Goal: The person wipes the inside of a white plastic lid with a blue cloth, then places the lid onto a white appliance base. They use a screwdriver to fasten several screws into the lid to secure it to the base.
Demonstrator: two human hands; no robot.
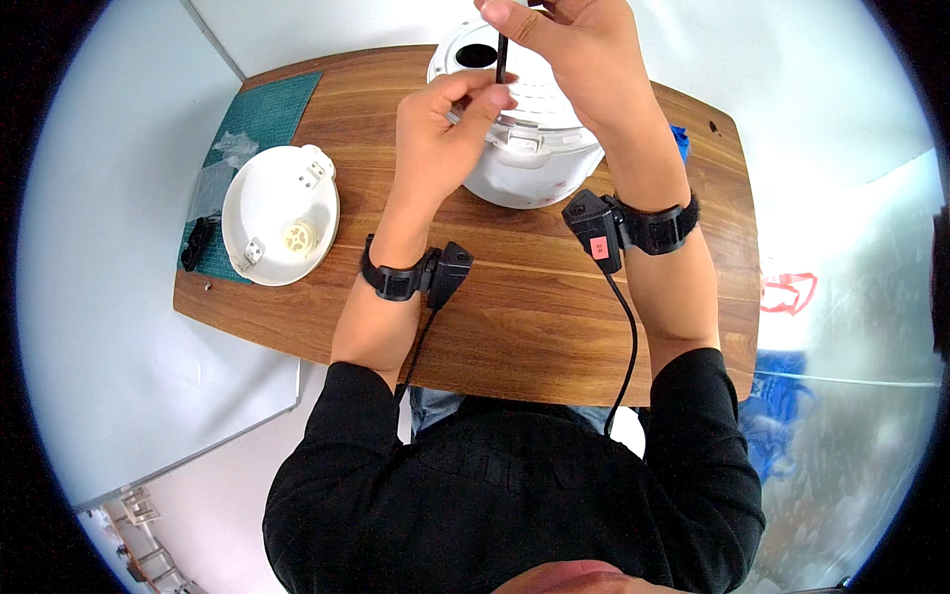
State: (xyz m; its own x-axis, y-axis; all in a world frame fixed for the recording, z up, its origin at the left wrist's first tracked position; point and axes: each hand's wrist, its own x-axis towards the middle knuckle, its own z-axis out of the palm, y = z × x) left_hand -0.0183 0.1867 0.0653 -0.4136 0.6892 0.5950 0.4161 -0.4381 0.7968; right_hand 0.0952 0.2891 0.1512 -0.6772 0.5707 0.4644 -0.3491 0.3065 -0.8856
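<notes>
Rice cooker (529, 180) in front of you, a thin black rod (503, 57) in your hands

The rice cooker stands at the far side of the wooden table (524, 327), near the middle. It is round and white. Its lid (539, 97) is down, and its front latch (522, 144) points toward you. A black oval (477, 55) shows on top of the lid, over to the left.

Your left hand (440, 137) pinches the low part of the rod with the thumb and fingertips, just over the lid. Your right hand (589, 54) is higher up and grips the top of the rod. The upper edge of the view cuts off some of those fingers. The rod looks almost straight up and down. Your left fingers hide its low tip, so I cannot tell if it touches the lid.

You wear a black strap (661, 230) on each wrist. Each strap has a black box (594, 220) and a black cable (630, 322).

To your left, a green cutting mat (285, 107) lies on the table. A round white cover (265, 193) sits partly on it, open like a plate, with a small cream wheel (299, 237) inside. Clear plastic (235, 148) and a crumpled black thing (199, 243) are on the mat too. Something blue (680, 144) peeks out beside your right arm.
</notes>
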